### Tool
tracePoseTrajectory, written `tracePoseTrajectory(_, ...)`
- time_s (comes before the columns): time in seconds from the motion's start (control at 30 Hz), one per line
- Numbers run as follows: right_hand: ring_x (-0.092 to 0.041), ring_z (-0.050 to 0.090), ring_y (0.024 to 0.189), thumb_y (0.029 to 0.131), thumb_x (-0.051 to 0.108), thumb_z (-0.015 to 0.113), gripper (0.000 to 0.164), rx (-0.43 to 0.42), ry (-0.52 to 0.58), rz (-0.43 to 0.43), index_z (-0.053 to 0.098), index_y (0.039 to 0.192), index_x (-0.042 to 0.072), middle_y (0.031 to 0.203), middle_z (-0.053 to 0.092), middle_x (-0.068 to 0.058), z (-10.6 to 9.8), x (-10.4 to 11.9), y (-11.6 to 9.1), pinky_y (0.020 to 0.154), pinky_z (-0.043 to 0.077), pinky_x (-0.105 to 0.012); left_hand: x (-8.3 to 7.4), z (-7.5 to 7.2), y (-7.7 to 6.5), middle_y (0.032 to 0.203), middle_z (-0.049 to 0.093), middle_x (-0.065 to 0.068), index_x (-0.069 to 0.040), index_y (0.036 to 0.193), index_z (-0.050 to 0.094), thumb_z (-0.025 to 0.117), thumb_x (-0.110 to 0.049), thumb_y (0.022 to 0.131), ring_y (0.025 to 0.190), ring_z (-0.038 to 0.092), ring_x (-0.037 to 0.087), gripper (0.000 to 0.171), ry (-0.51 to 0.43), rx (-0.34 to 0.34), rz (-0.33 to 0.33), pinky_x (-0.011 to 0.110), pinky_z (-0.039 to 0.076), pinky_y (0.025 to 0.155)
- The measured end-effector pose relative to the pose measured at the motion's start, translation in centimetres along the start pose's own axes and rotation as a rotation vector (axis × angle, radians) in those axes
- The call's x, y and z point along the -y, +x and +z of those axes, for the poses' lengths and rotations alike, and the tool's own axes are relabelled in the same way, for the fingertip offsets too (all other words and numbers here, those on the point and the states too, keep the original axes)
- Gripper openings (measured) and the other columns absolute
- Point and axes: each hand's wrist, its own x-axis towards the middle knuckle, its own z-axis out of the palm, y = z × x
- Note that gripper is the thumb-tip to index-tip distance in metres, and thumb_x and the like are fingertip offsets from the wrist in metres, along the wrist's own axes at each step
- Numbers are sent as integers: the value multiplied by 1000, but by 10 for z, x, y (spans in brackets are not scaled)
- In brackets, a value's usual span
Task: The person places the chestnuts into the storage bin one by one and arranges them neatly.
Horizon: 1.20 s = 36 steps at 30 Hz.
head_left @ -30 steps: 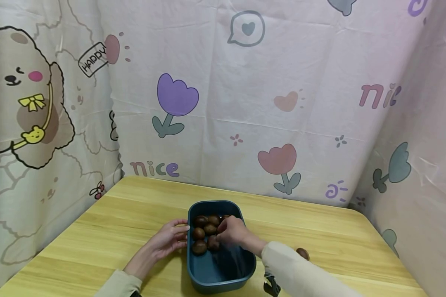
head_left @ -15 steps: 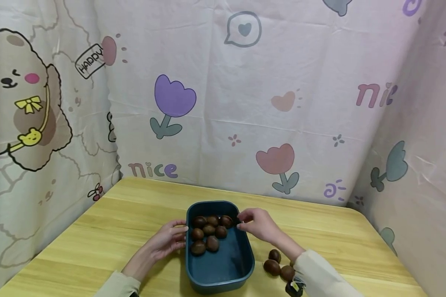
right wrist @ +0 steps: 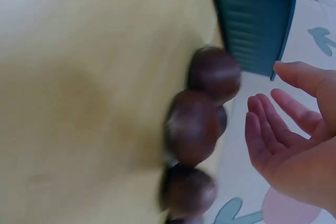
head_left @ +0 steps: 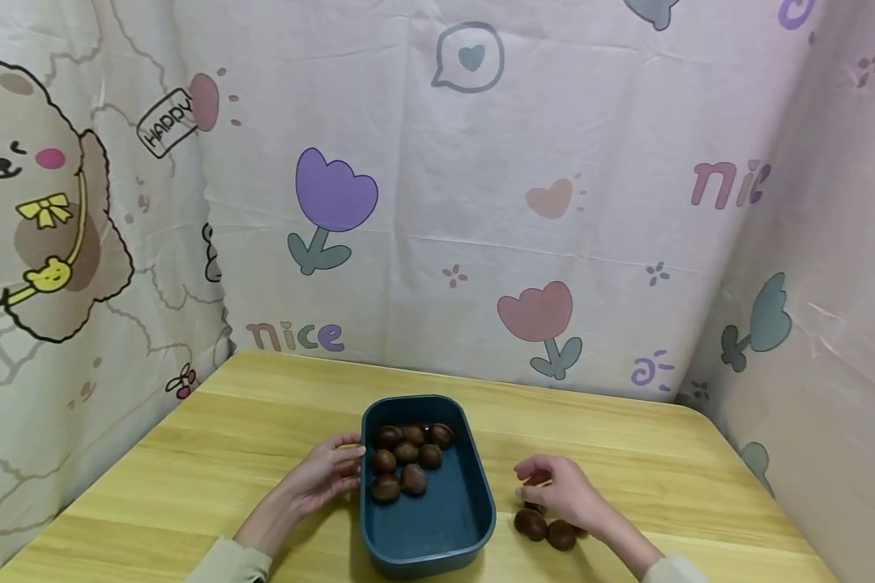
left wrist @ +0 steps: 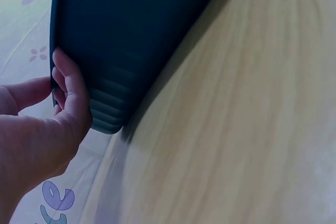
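Note:
A dark teal rectangular box (head_left: 430, 534) stands on the wooden table, with several dark brown, chestnut-like nuts (head_left: 412, 479) grouped in its far left part. At its left side my left hand (head_left: 326, 476) holds the rim, thumb at the top edge and fingers along the outer wall (left wrist: 131, 35). Right of the box, my right hand (head_left: 565, 491) hovers over more of these brown nuts (head_left: 561, 534), fingers spread and nothing between them. In the right wrist view the loose nuts (right wrist: 191, 127) sit close together beside the fingers, which are apart from them.
Light wooden table (head_left: 277, 397) reaches back to a hanging patterned cloth (head_left: 445, 202), which also runs along both sides. The box's right wall (head_left: 479, 465) stands between its inside and the loose nuts.
My right hand has come out of the box, past its right rim, to the loose nuts. A nut now sits beside the others where it was. The left hand stays at the rim.

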Motion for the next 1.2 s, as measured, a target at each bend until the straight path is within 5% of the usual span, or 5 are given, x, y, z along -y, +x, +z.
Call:
tracePoseTrajectory(0.4,-17,62,83,81,13,78,31,21,-96,-29,65,105,-2,96,67,-6,2,-20,-32,69,51,-27,1,0,1,90,52,4,2,122,34,50,-6,99,78,55,11,30,0,-3,-2,26,51,70)
tracePoseTrajectory(0.63,-21,62,91,77,15,81,31,40,-248,-130,67,103,3,100,66,-5,9,-27,-34,74,52,-30,0,0,0,90,52,4,3,123,33,50,-7,99,78,55,11,31,-3,0,-3,26,51,71)
tracePoseTrajectory(1.2,-21,63,94,74,2,78,34,103,-304,-146,67,106,1,102,68,-8,12,-25,-29,73,52,-28,0,0,0,90,52,4,6,128,28,50,-7,99,78,55,11,38,-5,-3,-7,26,51,70)
